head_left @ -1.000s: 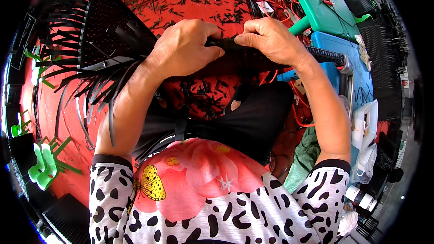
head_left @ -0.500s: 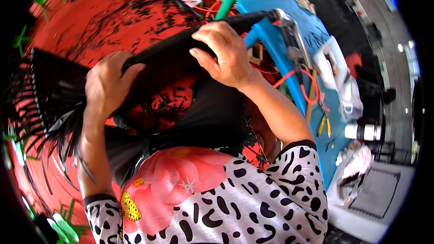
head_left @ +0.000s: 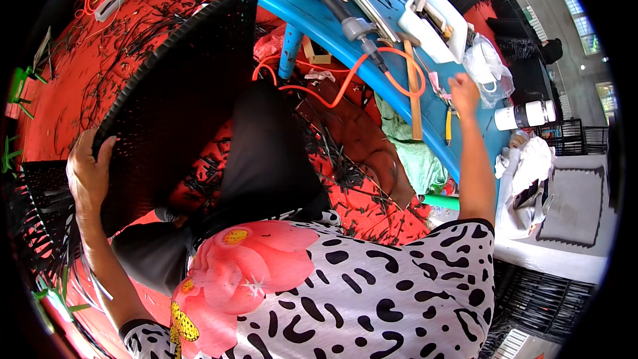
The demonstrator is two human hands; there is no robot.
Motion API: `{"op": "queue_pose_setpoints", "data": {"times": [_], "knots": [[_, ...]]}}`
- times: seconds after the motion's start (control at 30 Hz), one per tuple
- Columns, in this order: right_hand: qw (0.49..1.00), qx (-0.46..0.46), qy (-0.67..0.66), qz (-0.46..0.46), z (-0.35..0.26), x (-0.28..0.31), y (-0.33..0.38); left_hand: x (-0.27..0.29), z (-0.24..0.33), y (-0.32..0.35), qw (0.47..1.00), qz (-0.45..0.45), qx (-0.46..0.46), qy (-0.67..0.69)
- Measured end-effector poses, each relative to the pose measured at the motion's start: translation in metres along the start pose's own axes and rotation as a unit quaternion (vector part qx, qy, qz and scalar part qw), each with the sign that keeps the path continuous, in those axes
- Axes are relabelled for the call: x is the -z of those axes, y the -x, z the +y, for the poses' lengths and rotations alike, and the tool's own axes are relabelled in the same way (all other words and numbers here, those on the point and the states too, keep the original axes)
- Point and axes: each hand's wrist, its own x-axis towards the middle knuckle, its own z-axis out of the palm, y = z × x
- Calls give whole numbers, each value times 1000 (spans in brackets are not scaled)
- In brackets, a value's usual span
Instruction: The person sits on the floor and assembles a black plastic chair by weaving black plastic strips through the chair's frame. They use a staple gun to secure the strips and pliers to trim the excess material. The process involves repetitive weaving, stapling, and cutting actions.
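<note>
Right hand (head_left: 464,96): since the last frame, you have taken it off the black panel (head_left: 179,93) and swung it over the blue table (head_left: 432,119); its fingers curl near the yellow-handled pliers (head_left: 448,127), and I cannot tell whether they hold anything.
Left hand (head_left: 88,173): you grip the panel by its left edge, thumb over the rim.
Black panel: slanting up before your legs, its upper corner near the table's far left corner.
Handling: probably light and stiffish with some give, perhaps slick; take it by the thick ribbed rim, well apart from the loose strips (head_left: 66,252) at lower left.
Table: a power tool (head_left: 355,30) with a red hose lies toward the far end, a hammer (head_left: 416,103) near your edge, a white tray (head_left: 453,48) closer to the opposite edge.
Room: black scraps litter the red floor (head_left: 60,123); bright windows (head_left: 577,12) show beyond.
</note>
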Motion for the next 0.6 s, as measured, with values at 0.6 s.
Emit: {"op": "queue_pose_setpoints", "data": {"times": [0.6], "knots": [[992,-57,-93,-57,208,17,1,-9,45,87,997,9,-77,-18]]}}
